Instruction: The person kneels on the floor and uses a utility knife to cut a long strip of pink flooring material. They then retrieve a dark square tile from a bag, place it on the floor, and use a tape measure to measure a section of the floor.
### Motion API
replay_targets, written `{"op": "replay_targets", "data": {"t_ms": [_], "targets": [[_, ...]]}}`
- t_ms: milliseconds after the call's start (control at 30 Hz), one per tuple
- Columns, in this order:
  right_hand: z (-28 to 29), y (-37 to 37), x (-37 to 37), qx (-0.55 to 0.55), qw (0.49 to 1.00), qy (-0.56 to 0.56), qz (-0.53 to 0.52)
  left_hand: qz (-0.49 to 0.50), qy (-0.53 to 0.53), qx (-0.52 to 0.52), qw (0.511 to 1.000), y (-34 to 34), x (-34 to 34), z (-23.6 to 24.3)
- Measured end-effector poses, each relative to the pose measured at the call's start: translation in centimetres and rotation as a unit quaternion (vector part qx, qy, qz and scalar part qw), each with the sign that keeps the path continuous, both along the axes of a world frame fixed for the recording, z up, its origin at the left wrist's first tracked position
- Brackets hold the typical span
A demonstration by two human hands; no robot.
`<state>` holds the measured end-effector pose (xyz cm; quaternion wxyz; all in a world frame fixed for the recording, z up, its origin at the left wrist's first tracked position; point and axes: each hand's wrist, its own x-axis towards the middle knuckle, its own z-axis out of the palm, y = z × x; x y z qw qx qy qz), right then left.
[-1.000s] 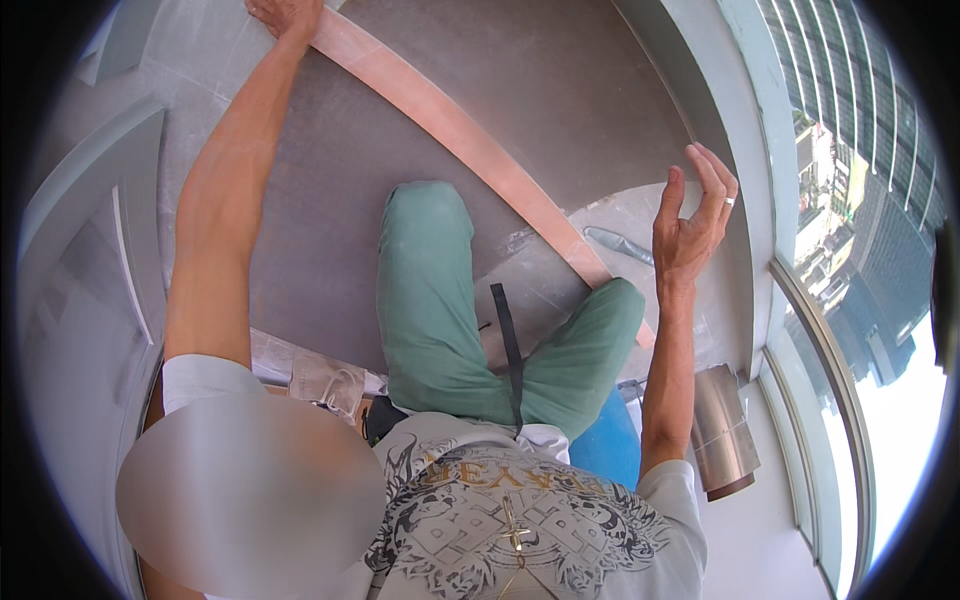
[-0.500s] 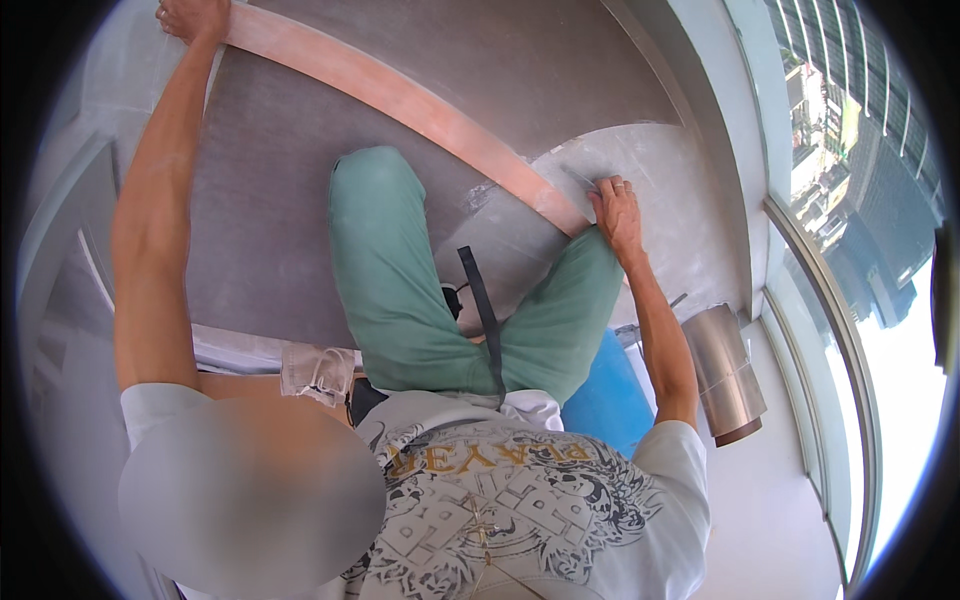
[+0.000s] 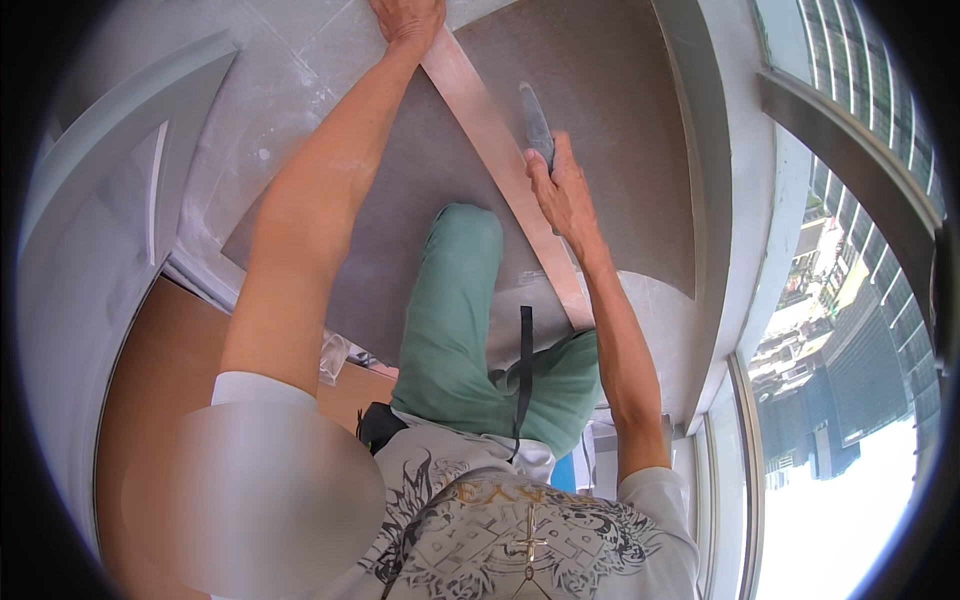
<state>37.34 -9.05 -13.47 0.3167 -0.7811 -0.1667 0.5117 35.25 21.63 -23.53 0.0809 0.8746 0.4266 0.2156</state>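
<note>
Dusty grey flooring (image 3: 300, 60) with white scuff marks fills the upper left of the work area, bounded on the right by a large, metal-framed glass window (image 3: 840, 330). On the floor lies a broad, flat, dark grey-brown sheet (image 3: 610, 120), which extends on both sides of the worker's legs. The worker's knees, clothed in loose green fabric trousers (image 3: 450, 300), are bent over the near part of the sheet.

A long, straight-sided, pinkish flat strip (image 3: 505, 165) lies diagonally across the sheet, from the left hand at the far end to the right knee at the near end. Whether the knee touches the strip cannot be told. A narrow black strap (image 3: 525, 360) hangs between the thighs.

The left hand (image 3: 410, 18) is located at the far end of the strip. Its fingers are cut off by the upper edge of the view; whether they grip or press cannot be told. The right hand (image 3: 566, 195) is positioned just right of the strip, fingers closed around a grey flat-bladed tool (image 3: 537, 122). The blade points away from the worker, above the sheet; blade contact cannot be confirmed.
</note>
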Motion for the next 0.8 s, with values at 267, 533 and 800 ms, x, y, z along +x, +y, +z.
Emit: {"op": "replay_targets", "data": {"t_ms": [267,533,800], "targets": [[0.1,12.0,3.1,-0.06,0.984,-0.087,0.143,0.027,0.023,-0.034,0.999,0.5,0.3,0.5],[-0.2,14.3,2.5,-0.093,0.976,-0.088,0.174,0.027,0.001,-0.037,0.999,1.0,0.2,1.1],[-0.7,14.3,2.4,-0.091,0.976,-0.085,0.179,0.029,0.001,-0.026,0.999,1.0,0.3,0.8]]}}
